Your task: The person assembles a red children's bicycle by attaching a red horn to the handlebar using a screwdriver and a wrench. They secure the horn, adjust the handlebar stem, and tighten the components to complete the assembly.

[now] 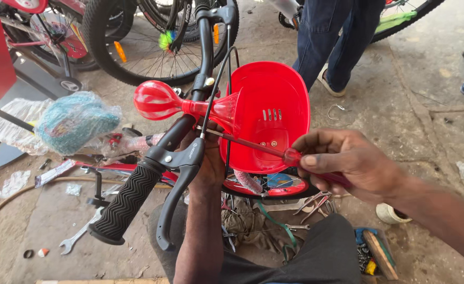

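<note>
A small bicycle's black handlebar [177,134] runs across the middle, ending in a ribbed black grip [122,202] with a black brake lever [177,189]. A red squeeze horn [190,107] sits on the bar in front of a red plastic basket [266,113]. My left hand [208,160] reaches up behind the bar below the horn, mostly hidden. My right hand [347,163] is closed on a red-handled screwdriver [258,147] whose shaft points left to the horn's clamp.
A person in blue jeans [334,31] stands behind the basket. More bicycles and a large wheel [153,47] fill the top left. A plastic-wrapped teal bundle [74,121] lies left. A spanner [79,236], pliers [311,202] and a box of parts [376,255] lie on the concrete floor.
</note>
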